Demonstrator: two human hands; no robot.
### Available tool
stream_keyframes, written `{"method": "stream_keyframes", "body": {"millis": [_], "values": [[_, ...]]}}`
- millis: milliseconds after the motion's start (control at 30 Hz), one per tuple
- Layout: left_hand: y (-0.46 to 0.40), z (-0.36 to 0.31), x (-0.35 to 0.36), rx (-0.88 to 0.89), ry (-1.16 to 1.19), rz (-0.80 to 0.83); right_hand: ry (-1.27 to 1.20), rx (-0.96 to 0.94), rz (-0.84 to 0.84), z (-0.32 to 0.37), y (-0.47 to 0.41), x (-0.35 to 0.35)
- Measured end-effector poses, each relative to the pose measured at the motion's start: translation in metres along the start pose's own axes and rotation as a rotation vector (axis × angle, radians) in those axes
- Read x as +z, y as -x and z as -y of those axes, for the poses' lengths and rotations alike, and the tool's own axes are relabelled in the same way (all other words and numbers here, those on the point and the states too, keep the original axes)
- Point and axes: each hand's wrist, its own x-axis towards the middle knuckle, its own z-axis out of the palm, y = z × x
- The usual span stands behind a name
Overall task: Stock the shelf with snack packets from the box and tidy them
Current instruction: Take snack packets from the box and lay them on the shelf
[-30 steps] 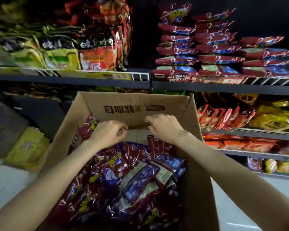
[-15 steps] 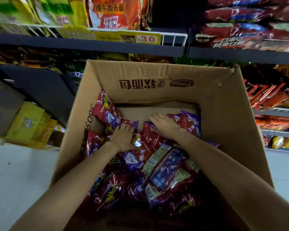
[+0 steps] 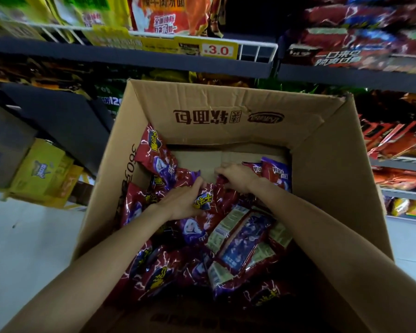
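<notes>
Snack packets [image 3: 202, 248]: dark red and purple foil, heaped loose inside the cardboard box [image 3: 334, 188], piled toward the near and left sides; several lying back side up, showing pale label panels. One packet propped against the left inner wall.
Cardboard box: open-topped, flaps raised, printed characters on the far inner flap; bare cardboard floor visible at the far end. Placed on the floor in front of the shelf [image 3: 130, 58].
Left hand [image 3: 180, 203]: down in the box, palm on the heap, fingers bent around one red packet with yellow lettering.
Right hand [image 3: 235, 176]: at the far end of the heap, fingers curled down, pinching the top edge of a red packet.
Shelf: dark metal, white wire front rail, yellow price tag [image 3: 217, 50] reading 3.0. Orange and green packets above at left; stacked red packets [image 3: 358, 32] above at right; more red packs on lower tiers at right.
Yellow cartons [image 3: 41, 174]: on the floor at left, below the shelving.
</notes>
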Motion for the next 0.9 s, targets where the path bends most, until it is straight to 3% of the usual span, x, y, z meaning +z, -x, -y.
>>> {"method": "stream_keyframes", "body": {"millis": [167, 367, 500, 667, 900], "values": [[0.015, -0.006, -0.019, 0.020, -0.025, -0.125, -0.058, 0.009, -0.100, -0.003, 0.024, -0.023], [0.040, -0.005, -0.053, -0.032, -0.053, -0.439, -0.007, 0.047, -0.396, 0.005, 0.057, -0.076], [0.060, -0.010, -0.075, -0.068, -0.006, -0.655, -0.091, 0.175, -0.552, 0.008, 0.097, -0.112], [0.073, -0.036, -0.094, -0.119, 0.108, -0.757, -0.468, 0.308, -0.825, 0.002, 0.177, -0.146], [0.073, -0.117, -0.123, 0.018, 0.341, -0.883, -1.218, 0.261, -0.903, -0.026, 0.259, -0.153]]}}
